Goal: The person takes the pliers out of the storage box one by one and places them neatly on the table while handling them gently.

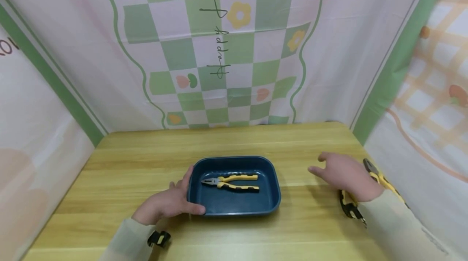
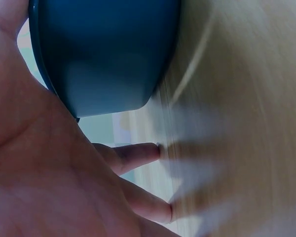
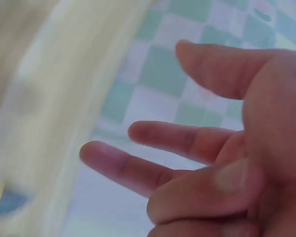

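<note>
A dark blue plastic tray [image 1: 234,209] sits on the wooden table, and combination pliers with yellow and black handles [image 1: 239,178] lie inside, jaws pointing left. My left hand [image 1: 170,202] rests at the tray's left end, index finger along the side and thumb over the near rim. In the left wrist view, other fingers [image 2: 138,154] of that hand reach down to the tabletop beside the tray [image 2: 108,59]. To the right, my right hand [image 1: 341,173] hovers with nothing held, thumb and two fingers extended. Yellow-handled pliers [image 1: 370,166] lie by the right wrist, partly hidden by it.
Light wood tabletop [image 1: 146,151] surrounds the tray. A printed curtain [image 1: 237,49] with green checks hangs behind the table, and more fabric hangs at both sides. Small black devices [image 1: 159,238] sit at the wrists.
</note>
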The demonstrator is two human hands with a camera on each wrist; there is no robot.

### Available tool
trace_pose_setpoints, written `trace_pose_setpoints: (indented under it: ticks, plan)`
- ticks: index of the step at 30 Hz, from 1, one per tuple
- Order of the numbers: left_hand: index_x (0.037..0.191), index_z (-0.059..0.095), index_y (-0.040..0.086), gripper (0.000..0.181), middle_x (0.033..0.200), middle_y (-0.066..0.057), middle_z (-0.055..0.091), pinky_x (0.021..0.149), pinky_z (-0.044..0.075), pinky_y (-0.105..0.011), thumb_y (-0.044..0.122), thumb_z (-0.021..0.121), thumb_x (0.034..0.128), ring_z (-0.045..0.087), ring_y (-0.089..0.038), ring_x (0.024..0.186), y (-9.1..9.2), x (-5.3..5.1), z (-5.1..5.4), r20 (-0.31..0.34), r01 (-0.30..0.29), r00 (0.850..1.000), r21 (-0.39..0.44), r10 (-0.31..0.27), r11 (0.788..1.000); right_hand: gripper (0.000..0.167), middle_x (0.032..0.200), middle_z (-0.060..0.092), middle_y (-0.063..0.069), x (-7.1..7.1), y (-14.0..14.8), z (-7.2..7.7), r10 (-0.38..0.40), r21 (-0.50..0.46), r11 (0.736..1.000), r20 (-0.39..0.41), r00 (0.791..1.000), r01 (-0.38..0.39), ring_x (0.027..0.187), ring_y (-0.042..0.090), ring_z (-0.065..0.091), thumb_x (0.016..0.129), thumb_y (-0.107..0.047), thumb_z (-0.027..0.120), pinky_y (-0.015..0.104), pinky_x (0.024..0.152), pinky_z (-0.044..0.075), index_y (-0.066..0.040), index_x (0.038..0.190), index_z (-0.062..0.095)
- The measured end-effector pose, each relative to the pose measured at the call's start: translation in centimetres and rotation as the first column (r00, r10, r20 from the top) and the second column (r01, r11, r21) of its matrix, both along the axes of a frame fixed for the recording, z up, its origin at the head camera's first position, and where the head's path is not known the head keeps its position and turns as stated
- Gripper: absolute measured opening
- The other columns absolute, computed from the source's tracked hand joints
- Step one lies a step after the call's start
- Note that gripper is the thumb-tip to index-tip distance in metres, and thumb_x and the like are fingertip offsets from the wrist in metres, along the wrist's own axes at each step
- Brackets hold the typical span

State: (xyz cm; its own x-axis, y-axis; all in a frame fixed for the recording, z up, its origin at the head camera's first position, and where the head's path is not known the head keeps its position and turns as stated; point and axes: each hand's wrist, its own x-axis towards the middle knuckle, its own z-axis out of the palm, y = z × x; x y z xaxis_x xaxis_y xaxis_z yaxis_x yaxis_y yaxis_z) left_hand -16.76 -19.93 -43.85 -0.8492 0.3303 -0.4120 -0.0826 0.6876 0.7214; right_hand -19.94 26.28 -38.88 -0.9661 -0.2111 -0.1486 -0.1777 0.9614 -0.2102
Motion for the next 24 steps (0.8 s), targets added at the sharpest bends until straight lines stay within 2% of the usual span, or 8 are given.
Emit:
trace_pose_setpoints:
  ticks: [4, 8, 12, 16, 19, 24]
  plan:
    - [0.159, -0.015, 0.019, 0.132, 0.161, -0.028, 0.004, 0.101, 0.013, -0.078, 0.047, 0.085, 0.0765, -0.008, -0.065, 0.136, 0.0, -0.1, -0.1, -0.001, 0.004, 1.000, 0.006, -0.004, 1.000, 0.079, 0.124, 0.063, 0.025, -0.8, -3.4, 1.5, 0.026, -0.087, 0.996, 0.013, 1.000, -0.025, 0.108, 0.044, 0.061, 0.096, -0.062, 0.052, 0.061, 0.088, 0.046, 0.007, 0.134, 0.056]
    - [0.159, -0.016, 0.019, 0.132, 0.161, -0.028, 0.003, 0.102, 0.013, -0.078, 0.047, 0.085, 0.0773, -0.009, -0.065, 0.136, 0.0, -0.1, -0.1, 0.004, 0.009, 1.000, 0.009, -0.009, 1.000, 0.072, 0.127, 0.064, 0.018, -1.6, -6.5, 3.1, 0.087, -0.190, 0.979, 0.058, 0.994, -0.075, 0.112, 0.037, 0.061, 0.096, -0.061, 0.053, 0.058, 0.092, 0.046, 0.000, 0.134, 0.060]
    - [0.159, -0.015, 0.019, 0.132, 0.161, -0.028, 0.004, 0.102, 0.013, -0.077, 0.047, 0.084, 0.0773, -0.008, -0.065, 0.136, 0.0, -0.1, -0.1, 0.001, 0.008, 1.000, 0.003, -0.008, 1.000, 0.060, 0.126, 0.064, 0.009, -2.2, -9.3, 3.9, 0.184, -0.252, 0.957, 0.155, 0.971, -0.142, 0.115, 0.030, 0.060, 0.094, -0.058, 0.059, 0.054, 0.094, 0.046, -0.008, 0.126, 0.067]
    - [0.159, -0.015, 0.018, 0.132, 0.161, -0.028, 0.005, 0.103, 0.013, -0.076, 0.046, 0.085, 0.0773, -0.008, -0.065, 0.136, 0.0, -0.1, -0.1, -0.003, 0.006, 1.000, 0.006, -0.006, 1.000, 0.052, 0.121, 0.066, -0.001, -2.7, -11.8, 3.6, 0.256, -0.215, 0.955, 0.243, 0.935, -0.206, 0.112, 0.023, 0.060, 0.092, -0.058, 0.062, 0.049, 0.094, 0.047, -0.016, 0.122, 0.070]
    - [0.159, -0.015, 0.018, 0.132, 0.161, -0.028, 0.005, 0.104, 0.012, -0.076, 0.045, 0.085, 0.0773, -0.010, -0.065, 0.135, 0.0, -0.1, -0.1, -0.004, 0.005, 1.000, 0.015, -0.005, 1.000, 0.050, 0.120, 0.066, -0.002, -3.1, -13.4, 3.2, 0.291, -0.167, 0.954, 0.290, 0.912, -0.251, 0.110, 0.022, 0.062, 0.093, -0.056, 0.063, 0.046, 0.092, 0.048, -0.017, 0.122, 0.070]
    - [0.159, -0.015, 0.019, 0.132, 0.161, -0.028, 0.005, 0.104, 0.011, -0.076, 0.045, 0.085, 0.0768, -0.010, -0.065, 0.135, -0.1, -0.2, -0.2, -0.008, 0.006, 1.000, 0.023, -0.006, 1.000, 0.048, 0.120, 0.066, 0.003, -3.6, -15.7, 2.4, 0.315, -0.080, 0.949, 0.322, 0.893, -0.305, 0.110, 0.024, 0.062, 0.095, -0.050, 0.064, 0.045, 0.093, 0.048, -0.012, 0.122, 0.070]
